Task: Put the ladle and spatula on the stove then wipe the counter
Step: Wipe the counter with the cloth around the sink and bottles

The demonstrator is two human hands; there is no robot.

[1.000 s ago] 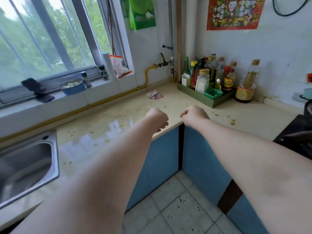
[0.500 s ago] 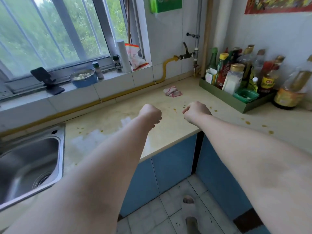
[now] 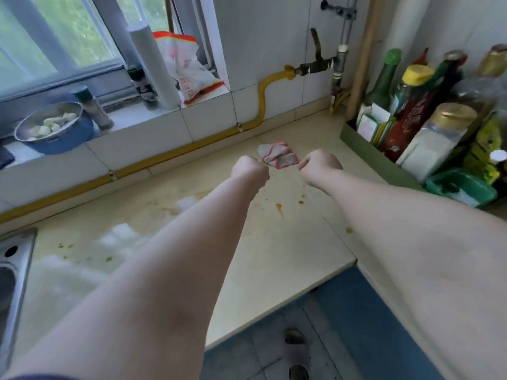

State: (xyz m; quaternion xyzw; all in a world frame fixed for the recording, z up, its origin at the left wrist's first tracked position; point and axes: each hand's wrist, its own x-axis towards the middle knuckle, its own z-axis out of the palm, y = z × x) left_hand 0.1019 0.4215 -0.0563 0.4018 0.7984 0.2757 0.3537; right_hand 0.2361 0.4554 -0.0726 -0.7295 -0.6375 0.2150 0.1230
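Observation:
Both arms stretch out over the beige counter (image 3: 288, 256), which carries yellow-brown spots and wet patches. My left hand (image 3: 251, 171) and my right hand (image 3: 319, 165) are closed into fists with nothing in them. A folded pink-and-white cloth (image 3: 277, 154) lies on the counter just beyond and between the two fists, apart from both. No ladle, spatula or stove is in view.
A green tray (image 3: 384, 163) of bottles and jars stands at the right by the wall. A steel sink (image 3: 13, 270) is at the left edge. On the window ledge are a bowl of food (image 3: 49, 127), small jars and a bag (image 3: 189, 72). A yellow pipe runs along the wall.
The view has swung left and closer to the counter's back corner. Both fists have moved forward towards the cloth. The stove at the right has left the frame.

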